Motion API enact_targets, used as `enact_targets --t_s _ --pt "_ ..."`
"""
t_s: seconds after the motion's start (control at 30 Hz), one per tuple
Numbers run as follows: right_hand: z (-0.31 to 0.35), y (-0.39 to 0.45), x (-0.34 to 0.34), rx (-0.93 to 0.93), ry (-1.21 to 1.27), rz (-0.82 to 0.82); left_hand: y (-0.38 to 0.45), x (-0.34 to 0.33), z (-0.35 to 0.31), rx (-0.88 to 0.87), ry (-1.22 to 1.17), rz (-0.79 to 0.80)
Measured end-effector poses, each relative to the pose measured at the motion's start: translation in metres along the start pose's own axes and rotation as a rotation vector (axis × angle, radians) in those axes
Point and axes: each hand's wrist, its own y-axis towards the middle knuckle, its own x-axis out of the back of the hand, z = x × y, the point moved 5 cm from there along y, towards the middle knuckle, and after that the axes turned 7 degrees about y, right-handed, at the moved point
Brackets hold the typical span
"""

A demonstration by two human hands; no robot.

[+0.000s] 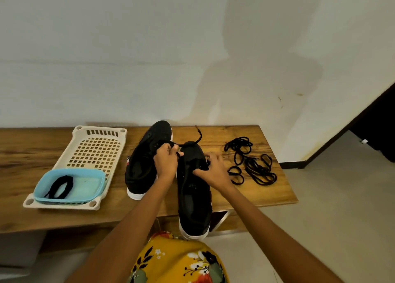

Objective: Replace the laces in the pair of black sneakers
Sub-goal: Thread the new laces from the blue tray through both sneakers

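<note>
Two black sneakers with white soles lie on the wooden table. The near sneaker (193, 197) points away from me, its heel over the table's front edge. The far sneaker (147, 156) lies to its left. My left hand (166, 163) pinches a black lace (197, 136) that runs from the near sneaker's toe towards the wall. My right hand (213, 170) grips the right side of the near sneaker at its eyelets. A pile of loose black laces (250, 161) lies to the right.
A cream perforated tray (96, 152) sits at the left, holding a blue tub (89, 186) with a folded black lace (59, 186) inside. The wooden table (267, 195) ends just right of the lace pile. A white wall stands close behind.
</note>
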Motion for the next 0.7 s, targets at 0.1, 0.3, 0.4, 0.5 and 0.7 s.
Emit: enact_targets --t_s 0.1,0.3,0.4,0.5,0.7 --pt "-0.002 -0.006 0.003 -0.028 0.093 -0.152 0.003 0.006 -0.016 -0.013 -0.054 -0.023" --pt "-0.007 -0.009 0.016 -0.036 0.103 -0.256 0.02 0.035 -0.035 0.183 -0.349 -0.1" --pt "-0.011 -0.008 0.023 -0.104 0.135 -0.263 0.043 0.064 -0.038 0.153 -0.322 -0.174" --pt "-0.008 -0.006 0.019 -0.075 0.151 -0.203 0.054 0.085 -0.046 0.112 -0.302 -0.217" --pt "0.004 0.007 0.001 -0.066 0.039 0.054 0.036 0.067 -0.06 0.022 -0.186 -0.042"
